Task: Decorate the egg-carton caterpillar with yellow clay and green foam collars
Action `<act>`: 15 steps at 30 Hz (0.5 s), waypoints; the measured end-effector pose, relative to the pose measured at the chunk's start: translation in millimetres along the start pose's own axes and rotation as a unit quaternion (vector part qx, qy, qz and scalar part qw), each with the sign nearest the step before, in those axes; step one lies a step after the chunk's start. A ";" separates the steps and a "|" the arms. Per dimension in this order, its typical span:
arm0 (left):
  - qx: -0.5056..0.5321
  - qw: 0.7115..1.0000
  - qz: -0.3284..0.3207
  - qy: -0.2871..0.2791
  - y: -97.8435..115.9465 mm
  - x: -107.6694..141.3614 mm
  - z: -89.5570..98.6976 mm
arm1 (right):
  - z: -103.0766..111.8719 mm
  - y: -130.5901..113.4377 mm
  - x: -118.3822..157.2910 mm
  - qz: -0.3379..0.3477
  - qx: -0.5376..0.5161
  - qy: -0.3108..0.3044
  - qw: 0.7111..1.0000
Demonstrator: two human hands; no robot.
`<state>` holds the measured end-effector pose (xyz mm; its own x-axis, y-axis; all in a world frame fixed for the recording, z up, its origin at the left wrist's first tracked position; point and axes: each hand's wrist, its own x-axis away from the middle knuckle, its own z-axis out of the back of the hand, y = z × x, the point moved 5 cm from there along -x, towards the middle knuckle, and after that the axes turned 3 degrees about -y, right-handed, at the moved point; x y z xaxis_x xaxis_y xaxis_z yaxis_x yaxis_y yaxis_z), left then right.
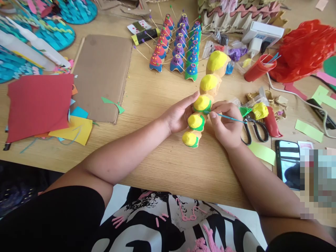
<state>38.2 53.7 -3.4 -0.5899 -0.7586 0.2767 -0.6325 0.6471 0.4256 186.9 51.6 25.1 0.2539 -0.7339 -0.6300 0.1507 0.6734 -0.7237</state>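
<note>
My left hand [181,113] holds an egg carton strip [214,87] above the table, its fingers behind the middle cup. Yellow covers the tops of the bumps, and green coats the lower sides of the nearer ones. In my right hand [227,120] a thin blue stick [228,117] is pinched between thumb and fingers. Its tip touches the green part of the middle cup. Whether the coating is paint or clay I cannot tell. Black-handled scissors [256,129] lie just right of my right hand.
Several decorated egg carton caterpillars [178,52] stand at the back. A cardboard sheet [102,77] and red paper [39,105] lie left. On the right are a red cup [258,68] with sticks, a red plastic bag [301,52], yellow clay [260,111], a phone [288,164] and a white cable [294,92].
</note>
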 end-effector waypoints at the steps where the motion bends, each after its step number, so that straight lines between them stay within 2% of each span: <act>1: 0.008 1.000 0.003 0.005 -0.5 -0.2 0.8 | 0.1 -0.3 -0.2 -0.001 -0.001 0.000 1.000; 6: 0.003 1.000 0.016 0.023 -2.4 -1.4 4.1 | 0.6 0.9 0.2 -0.008 -0.002 0.009 1.000; 15: -0.049 0.999 -0.005 0.001 -2.8 -7.3 10.3 | 0.3 2.6 0.4 -0.045 -0.039 -0.006 0.998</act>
<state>39.1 58.2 -15.4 -0.5823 -0.7658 0.2730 -0.5872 0.6284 0.5102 187.7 53.1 23.0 0.2548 -0.7892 -0.5588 0.0981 0.5960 -0.7970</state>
